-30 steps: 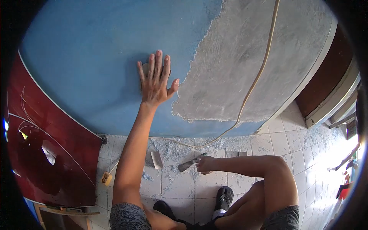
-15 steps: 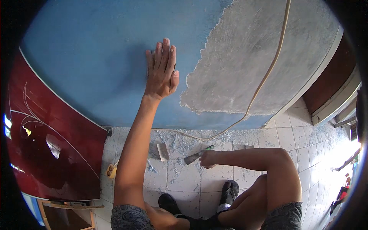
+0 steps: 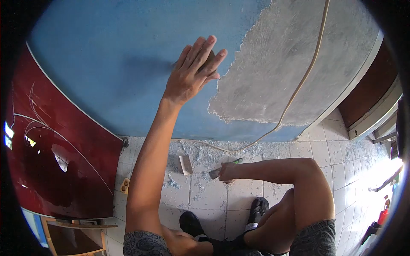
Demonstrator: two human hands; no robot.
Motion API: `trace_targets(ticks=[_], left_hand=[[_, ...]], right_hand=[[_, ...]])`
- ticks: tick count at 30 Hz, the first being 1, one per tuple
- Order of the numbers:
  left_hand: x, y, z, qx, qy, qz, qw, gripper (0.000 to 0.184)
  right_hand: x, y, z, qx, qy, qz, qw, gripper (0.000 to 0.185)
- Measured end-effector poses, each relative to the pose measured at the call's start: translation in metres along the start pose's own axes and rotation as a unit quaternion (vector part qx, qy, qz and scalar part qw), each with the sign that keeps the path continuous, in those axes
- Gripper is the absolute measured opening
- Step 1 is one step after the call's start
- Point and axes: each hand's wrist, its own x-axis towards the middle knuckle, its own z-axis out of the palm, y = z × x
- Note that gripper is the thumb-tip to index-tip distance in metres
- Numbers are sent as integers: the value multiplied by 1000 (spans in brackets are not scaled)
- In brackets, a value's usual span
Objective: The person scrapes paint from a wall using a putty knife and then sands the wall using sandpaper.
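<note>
Grasping part-hidden obj. [image 3: 208,61] near blue wall [image 3: 102,38] w/ L hand [image 3: 188,77], scraper [image 3: 215,173] in R grip [image 3: 228,172]

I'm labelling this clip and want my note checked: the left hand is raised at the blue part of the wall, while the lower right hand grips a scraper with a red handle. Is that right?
Not quite: the handle is green, as the head view shows. The left hand is raised at the blue part of the wall, and the lower right hand grips the scraper.

Single head-worn view, facing forward and down over hands
</note>
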Motion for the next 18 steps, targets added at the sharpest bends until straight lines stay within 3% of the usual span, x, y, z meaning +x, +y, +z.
trace_targets(ticks=[3,6,9,12,14,18], left_hand=[[7,6,-2,16,19,11,1000,64],[8,8,-2,15,7,14,1000,66],[9,8,-6,-8,-14,12,1000,61],[13,6,-9,-39,4,5,999,57],[20,6,-11,-86,40,-8,995,55],[24,-1,-25,6,64,15,998,51]], right_hand=[[-9,-14,-44,-27,-34,-18,999,21],[2,-10,-32,-47,-45,-25,998,20],[14,-1,-21,-12,-39,-57,998,30],[4,-16,-59,-52,-113,14,992,20],[6,-14,-53,-48,-105,10,993,20],[-2,-20,-62,-73,-103,-6,992,20]])
